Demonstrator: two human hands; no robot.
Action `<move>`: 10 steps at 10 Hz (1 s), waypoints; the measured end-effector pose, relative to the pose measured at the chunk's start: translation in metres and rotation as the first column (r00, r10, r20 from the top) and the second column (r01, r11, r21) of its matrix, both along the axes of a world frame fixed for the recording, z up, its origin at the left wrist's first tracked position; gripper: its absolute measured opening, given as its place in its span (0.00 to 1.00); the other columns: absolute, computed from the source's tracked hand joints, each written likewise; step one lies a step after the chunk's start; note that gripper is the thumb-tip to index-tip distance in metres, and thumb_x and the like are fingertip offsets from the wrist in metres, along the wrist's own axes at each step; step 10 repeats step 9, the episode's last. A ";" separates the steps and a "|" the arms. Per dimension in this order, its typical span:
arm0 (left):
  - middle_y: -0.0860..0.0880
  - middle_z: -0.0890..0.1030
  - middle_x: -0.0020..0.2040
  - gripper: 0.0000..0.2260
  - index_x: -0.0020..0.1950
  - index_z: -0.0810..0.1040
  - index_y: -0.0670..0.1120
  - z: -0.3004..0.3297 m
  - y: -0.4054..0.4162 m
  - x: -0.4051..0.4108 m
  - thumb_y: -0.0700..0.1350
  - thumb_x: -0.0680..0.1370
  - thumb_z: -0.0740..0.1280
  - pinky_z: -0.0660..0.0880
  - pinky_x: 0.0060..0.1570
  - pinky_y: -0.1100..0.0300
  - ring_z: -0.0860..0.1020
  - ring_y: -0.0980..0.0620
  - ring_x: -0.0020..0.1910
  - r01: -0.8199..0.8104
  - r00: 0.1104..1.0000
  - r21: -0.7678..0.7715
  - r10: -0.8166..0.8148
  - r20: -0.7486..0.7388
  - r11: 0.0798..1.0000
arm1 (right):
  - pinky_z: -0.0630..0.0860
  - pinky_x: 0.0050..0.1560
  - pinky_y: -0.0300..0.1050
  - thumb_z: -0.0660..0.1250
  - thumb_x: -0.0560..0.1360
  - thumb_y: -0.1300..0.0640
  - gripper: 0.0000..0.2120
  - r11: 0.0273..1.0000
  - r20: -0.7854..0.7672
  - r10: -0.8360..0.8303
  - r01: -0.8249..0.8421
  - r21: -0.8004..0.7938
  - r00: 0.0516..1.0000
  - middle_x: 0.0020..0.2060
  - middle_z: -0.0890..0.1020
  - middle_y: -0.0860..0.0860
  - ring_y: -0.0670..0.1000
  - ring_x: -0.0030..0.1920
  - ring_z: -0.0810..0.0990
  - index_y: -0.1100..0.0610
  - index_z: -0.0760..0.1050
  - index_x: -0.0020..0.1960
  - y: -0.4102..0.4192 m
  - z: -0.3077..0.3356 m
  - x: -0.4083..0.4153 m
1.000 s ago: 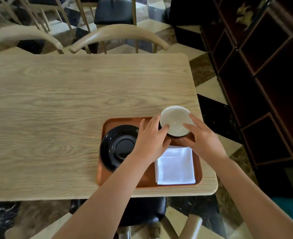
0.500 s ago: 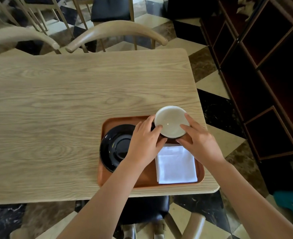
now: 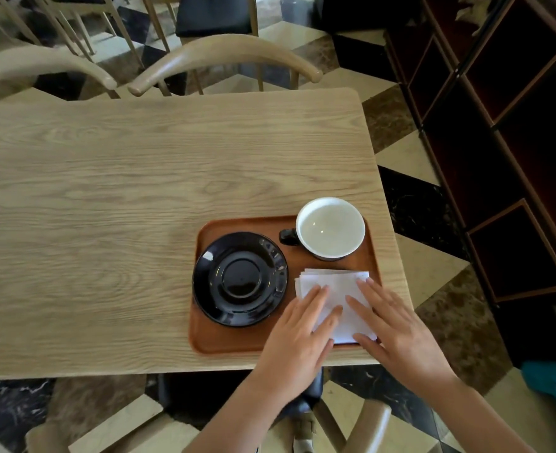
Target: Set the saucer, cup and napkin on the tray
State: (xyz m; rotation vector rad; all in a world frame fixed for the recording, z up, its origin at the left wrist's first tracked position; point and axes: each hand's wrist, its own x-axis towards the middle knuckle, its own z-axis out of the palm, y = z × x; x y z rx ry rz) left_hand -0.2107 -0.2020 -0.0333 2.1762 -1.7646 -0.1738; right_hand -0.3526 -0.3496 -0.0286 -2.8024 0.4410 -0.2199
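A brown tray [image 3: 237, 343] lies at the near right corner of the wooden table. A black saucer [image 3: 240, 278] rests on its left half. A cup [image 3: 330, 227], white inside with a black handle pointing left, stands upright on the tray's far right corner, apart from both hands. A folded white napkin [image 3: 333, 282] lies on the near right part of the tray. My left hand [image 3: 299, 338] and my right hand [image 3: 397, 331] lie flat on the napkin, fingers spread, covering its near half.
The wooden table [image 3: 106, 207] stretches left and away from the tray. Two curved chair backs [image 3: 224, 57] stand at its far edge. A dark wooden shelf unit [image 3: 505, 142] rises at the right. A chair seat [image 3: 185, 393] sits below the near edge.
Both hands let go of the cup, which now stands on the tray's far right corner. They moved toward me and now rest flat on the napkin.
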 end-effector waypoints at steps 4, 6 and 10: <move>0.41 0.67 0.72 0.19 0.67 0.70 0.48 -0.005 -0.002 0.014 0.48 0.77 0.59 0.67 0.64 0.55 0.66 0.45 0.71 -0.023 0.999 0.117 0.026 -0.028 0.993 | 0.70 0.64 0.54 0.57 0.74 0.48 0.22 1.000 -0.062 -0.011 0.009 -0.029 0.998 0.67 0.72 0.57 0.55 0.69 0.67 0.57 0.73 0.64 0.003 -0.009 0.013; 0.39 0.68 0.71 0.19 0.67 0.71 0.47 -0.006 -0.005 0.015 0.46 0.76 0.63 0.70 0.63 0.54 0.67 0.43 0.70 -0.009 1.000 0.154 0.013 -0.020 0.988 | 0.69 0.64 0.54 0.59 0.74 0.48 0.21 0.998 -0.047 -0.027 0.024 -0.065 0.999 0.66 0.74 0.58 0.55 0.67 0.69 0.58 0.75 0.62 0.006 -0.007 0.017; 0.38 0.62 0.74 0.22 0.72 0.64 0.44 0.032 -0.018 0.014 0.45 0.78 0.62 0.66 0.66 0.49 0.62 0.41 0.72 -0.006 0.994 0.337 0.043 -0.102 0.942 | 0.76 0.56 0.54 0.79 0.61 0.50 0.28 0.995 -0.283 -0.070 0.047 -0.088 0.956 0.58 0.81 0.56 0.55 0.60 0.78 0.54 0.78 0.58 0.008 0.022 0.032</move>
